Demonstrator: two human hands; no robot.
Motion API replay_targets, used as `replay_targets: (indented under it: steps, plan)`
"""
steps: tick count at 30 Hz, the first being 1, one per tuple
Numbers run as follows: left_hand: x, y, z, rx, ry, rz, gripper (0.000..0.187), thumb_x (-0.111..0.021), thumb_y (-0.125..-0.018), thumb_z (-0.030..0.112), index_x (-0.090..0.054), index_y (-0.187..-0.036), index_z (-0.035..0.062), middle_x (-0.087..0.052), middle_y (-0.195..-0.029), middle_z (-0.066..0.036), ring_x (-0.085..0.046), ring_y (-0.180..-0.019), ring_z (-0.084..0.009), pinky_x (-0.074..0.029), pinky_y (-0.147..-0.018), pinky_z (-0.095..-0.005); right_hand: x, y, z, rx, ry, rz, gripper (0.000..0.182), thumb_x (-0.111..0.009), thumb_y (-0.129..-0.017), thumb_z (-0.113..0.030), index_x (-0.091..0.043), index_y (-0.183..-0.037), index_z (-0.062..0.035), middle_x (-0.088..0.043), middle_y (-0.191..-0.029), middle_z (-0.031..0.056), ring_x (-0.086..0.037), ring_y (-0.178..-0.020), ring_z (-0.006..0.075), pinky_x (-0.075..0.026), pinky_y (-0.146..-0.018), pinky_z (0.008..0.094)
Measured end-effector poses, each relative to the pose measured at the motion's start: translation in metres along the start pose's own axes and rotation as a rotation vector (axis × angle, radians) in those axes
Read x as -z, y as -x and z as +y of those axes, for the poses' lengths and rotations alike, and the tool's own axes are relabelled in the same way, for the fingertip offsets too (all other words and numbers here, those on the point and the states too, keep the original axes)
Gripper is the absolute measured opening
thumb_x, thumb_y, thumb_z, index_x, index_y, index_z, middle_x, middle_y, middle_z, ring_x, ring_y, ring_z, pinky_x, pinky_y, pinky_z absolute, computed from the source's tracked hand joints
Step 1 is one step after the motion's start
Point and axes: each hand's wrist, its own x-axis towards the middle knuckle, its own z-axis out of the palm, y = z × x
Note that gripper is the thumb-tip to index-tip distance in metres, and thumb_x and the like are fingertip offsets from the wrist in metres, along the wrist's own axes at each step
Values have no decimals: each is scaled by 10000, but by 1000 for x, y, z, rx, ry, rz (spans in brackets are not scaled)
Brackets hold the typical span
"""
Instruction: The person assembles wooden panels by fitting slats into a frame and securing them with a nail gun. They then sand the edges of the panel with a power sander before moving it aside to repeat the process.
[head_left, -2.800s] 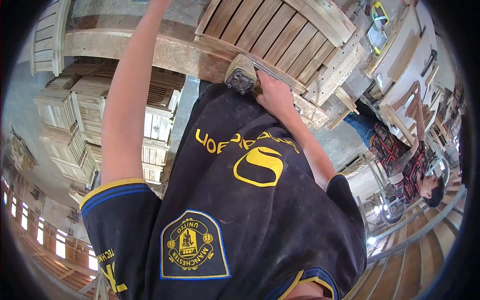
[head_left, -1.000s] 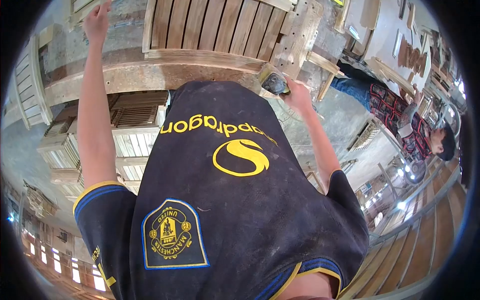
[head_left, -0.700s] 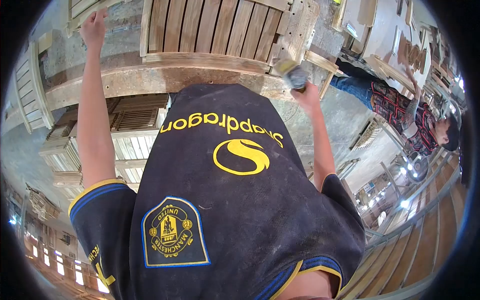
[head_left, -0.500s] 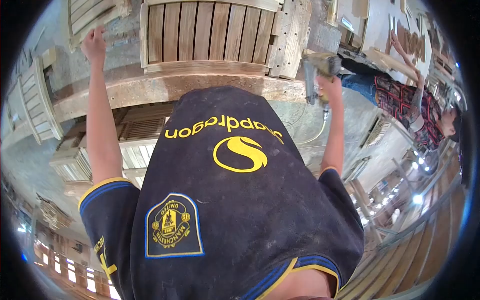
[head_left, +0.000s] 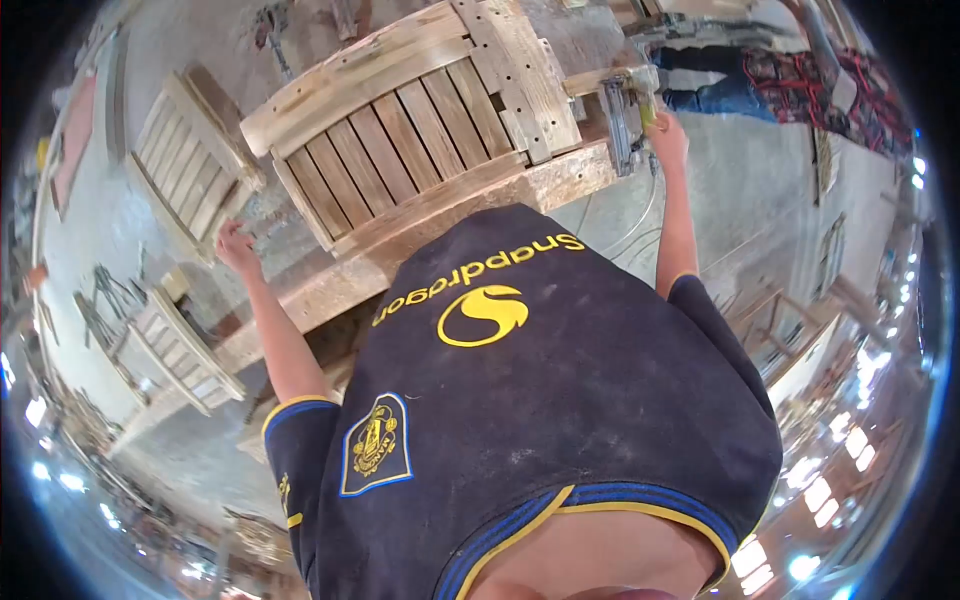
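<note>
Workbench: a worn wooden edge (head_left: pixel 570 184) runs along the person's front, its top stained and dusty.
Slatted panel (head_left: pixel 395 150): flat on the bench, a drilled board (head_left: pixel 512 80) at its right end.
Nail gun (head_left: pixel 622 118): at the bench's right end, a thin hose (head_left: pixel 652 205) hanging below.
Right hand (head_left: pixel 668 145): closed around the nail gun's handle.
Left hand (head_left: pixel 240 248): fingers loosely curled, holding nothing visible, near a smaller slatted frame (head_left: pixel 190 160); contact unclear.
Floor (head_left: pixel 740 190): grey, scuffed.
Co-worker (head_left: pixel 790 85): plaid shirt, jeans, upper right.
Windows (head_left: pixel 752 565): glaring, lower right.
</note>
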Motion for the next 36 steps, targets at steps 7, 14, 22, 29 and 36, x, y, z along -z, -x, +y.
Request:
replay_targets:
  steps: [7,14,22,29,36]
  plan:
    - [-15,12,12,-2,-102,97,245,-531,-860,229,-630,-773,22,-578,-671,-46,-412,-456,-109,-306,-397,-282,-23,114,-26,-90,-1,298,525,-668,-735,-310,-546,-1184,-66,-563,-1168,187,-525,-1089,350,-413,-905,471]
    - [26,-43,-59,73,256,-6,217,-526,-857,136,-602,-997,-12,-644,-962,-103,-600,-916,-239,-476,-831,-343,-89,107,-39,-532,-360,371,771,-641,-750,-455,-401,-1293,38,-552,-1154,255,-515,-1093,389,-318,-989,519]
    - [-6,-19,-1,160,-467,112,321,-526,-875,359,-490,-772,57,-367,-569,-44,-337,-467,-167,-275,-432,-328,-84,97,-82,-668,-398,325,655,-609,-775,-505,-482,-1258,-80,-423,-1364,134,-256,-1268,459,-212,-954,680]
    - [-22,-8,1,-38,-555,230,414,-497,-913,308,-575,-655,-6,-528,-563,-112,-466,-446,-230,-348,-421,-395,-83,96,-87,-634,-355,387,680,-584,-779,-566,-482,-1277,-115,-450,-1346,100,-262,-1272,442,-197,-960,675]
    - [4,-35,-25,-173,-685,-45,401,-494,-891,234,-457,-580,-16,-418,-520,-86,-361,-460,-198,-289,-450,-374,-78,105,-78,-584,-393,349,690,-564,-782,-589,-485,-1291,-130,-468,-1331,96,-297,-1282,360,-227,-1007,584]
